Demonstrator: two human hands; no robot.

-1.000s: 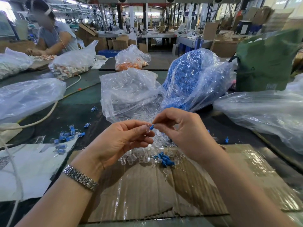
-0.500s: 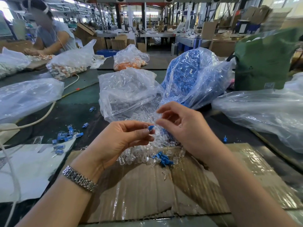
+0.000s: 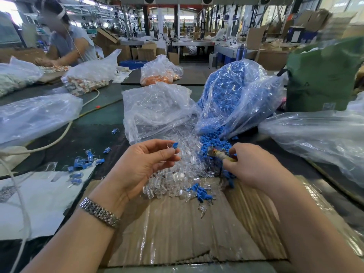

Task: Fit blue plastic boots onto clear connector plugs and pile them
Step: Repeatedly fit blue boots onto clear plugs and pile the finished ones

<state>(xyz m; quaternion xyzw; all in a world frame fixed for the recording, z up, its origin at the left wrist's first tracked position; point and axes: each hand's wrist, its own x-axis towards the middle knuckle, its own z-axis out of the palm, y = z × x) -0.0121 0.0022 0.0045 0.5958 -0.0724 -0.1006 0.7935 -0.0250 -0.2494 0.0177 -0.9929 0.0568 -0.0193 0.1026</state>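
My left hand pinches a clear connector plug with a blue boot on it between thumb and fingertips. My right hand is off to the right, its curled fingers down among the spilled blue boots. Its fingertips are blurred, so what they hold is unclear. Loose clear plugs lie heaped between my hands, with a few more blue boots on the cardboard sheet. A small pile of fitted plugs lies at the left.
Behind the heap, a clear bag of plugs and a bag of blue boots lie open. Plastic bags lie left and right. A green bag, a white cable and white paper are nearby. Another person works far left.
My right hand has left the left hand and swung right and down to the blue boots. The left hand keeps the plug with its boot and has barely moved.
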